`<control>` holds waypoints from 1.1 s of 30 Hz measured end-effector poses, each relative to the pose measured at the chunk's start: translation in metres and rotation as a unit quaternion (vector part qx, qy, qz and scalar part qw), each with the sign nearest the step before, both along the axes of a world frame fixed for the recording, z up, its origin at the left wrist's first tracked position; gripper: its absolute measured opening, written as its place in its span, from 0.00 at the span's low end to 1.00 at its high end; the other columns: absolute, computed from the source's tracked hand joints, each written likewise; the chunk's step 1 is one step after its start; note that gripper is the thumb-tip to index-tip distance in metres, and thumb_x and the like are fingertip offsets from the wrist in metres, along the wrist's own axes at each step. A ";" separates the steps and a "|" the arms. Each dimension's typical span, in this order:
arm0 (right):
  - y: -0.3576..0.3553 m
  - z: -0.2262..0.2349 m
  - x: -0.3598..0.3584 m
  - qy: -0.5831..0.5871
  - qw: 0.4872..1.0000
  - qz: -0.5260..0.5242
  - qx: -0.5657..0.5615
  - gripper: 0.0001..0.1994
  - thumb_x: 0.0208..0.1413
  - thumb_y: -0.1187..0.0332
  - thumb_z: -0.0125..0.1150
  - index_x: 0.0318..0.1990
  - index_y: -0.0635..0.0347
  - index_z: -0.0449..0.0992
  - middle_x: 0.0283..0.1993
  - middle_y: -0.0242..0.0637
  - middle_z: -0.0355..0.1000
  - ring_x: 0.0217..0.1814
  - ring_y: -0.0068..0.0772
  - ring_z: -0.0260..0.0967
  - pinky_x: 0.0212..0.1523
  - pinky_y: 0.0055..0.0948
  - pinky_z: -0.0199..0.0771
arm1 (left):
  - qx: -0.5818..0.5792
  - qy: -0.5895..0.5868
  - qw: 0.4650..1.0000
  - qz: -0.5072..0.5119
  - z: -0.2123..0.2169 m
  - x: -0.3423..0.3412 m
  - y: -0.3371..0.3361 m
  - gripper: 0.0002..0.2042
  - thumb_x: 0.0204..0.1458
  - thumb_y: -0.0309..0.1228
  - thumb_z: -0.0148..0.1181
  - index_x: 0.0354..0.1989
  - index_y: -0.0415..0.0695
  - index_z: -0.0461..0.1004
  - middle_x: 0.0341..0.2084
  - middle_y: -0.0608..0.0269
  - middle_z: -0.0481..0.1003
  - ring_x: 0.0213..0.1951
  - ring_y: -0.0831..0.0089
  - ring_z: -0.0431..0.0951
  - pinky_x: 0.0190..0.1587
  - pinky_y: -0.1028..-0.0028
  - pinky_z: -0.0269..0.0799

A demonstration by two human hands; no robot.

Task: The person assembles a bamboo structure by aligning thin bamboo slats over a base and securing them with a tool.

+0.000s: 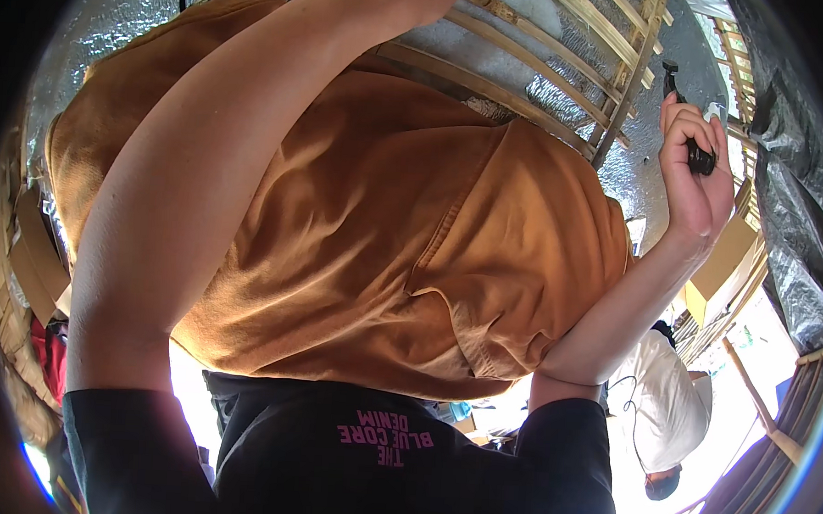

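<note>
Overhead, right hand (695,182) round smooth black tool (699,157)

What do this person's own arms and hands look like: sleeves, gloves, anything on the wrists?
Both arms come out of the short black sleeves of a black T-shirt with pink print. Below them the left arm and right arm are uncovered. The right hand has no glove, watch or band. The left hand is mostly cut off at the top edge.

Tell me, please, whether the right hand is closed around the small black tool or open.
Closed: the right hand wraps its fingers round the small black tool.
</note>
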State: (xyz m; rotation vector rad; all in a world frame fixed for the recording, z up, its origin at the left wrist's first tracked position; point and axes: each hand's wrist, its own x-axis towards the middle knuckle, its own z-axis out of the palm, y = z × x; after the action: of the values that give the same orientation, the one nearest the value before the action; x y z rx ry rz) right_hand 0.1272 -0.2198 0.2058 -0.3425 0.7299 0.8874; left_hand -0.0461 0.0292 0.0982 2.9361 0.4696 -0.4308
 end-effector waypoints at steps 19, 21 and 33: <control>-0.126 -0.032 0.022 -0.756 0.406 0.020 -0.513 0.14 0.66 0.61 0.54 0.45 0.65 0.66 0.27 0.34 0.68 0.22 0.23 0.63 0.23 0.23 0.63 | 0.054 0.027 0.998 -0.019 -0.035 -0.013 -0.032 0.42 0.58 0.64 0.40 0.75 0.54 0.39 0.75 0.64 0.35 0.75 0.53 0.35 0.66 0.30 0.36; -0.138 -0.057 0.025 -0.786 0.213 0.161 -0.558 0.14 0.65 0.60 0.54 0.47 0.64 0.67 0.31 0.44 0.74 0.27 0.40 0.72 0.27 0.35 0.69 | 0.052 0.025 0.998 -0.016 -0.033 -0.013 -0.032 0.43 0.57 0.64 0.42 0.75 0.54 0.39 0.75 0.64 0.36 0.75 0.53 0.35 0.66 0.30 0.37; -0.118 -0.089 0.013 -0.753 0.185 0.296 -0.558 0.12 0.64 0.62 0.54 0.49 0.59 0.68 0.31 0.55 0.74 0.39 0.64 0.74 0.36 0.51 0.70 | 0.053 0.009 0.998 -0.012 -0.040 -0.016 -0.029 0.47 0.51 0.63 0.53 0.74 0.55 0.41 0.75 0.64 0.36 0.75 0.53 0.35 0.66 0.29 0.37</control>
State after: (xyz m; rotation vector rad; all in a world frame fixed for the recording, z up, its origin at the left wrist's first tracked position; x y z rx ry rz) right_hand 0.1400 -0.3374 0.1165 -2.5377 -1.0435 0.0241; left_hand -0.0621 0.0001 0.0584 3.0457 0.4742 -0.4482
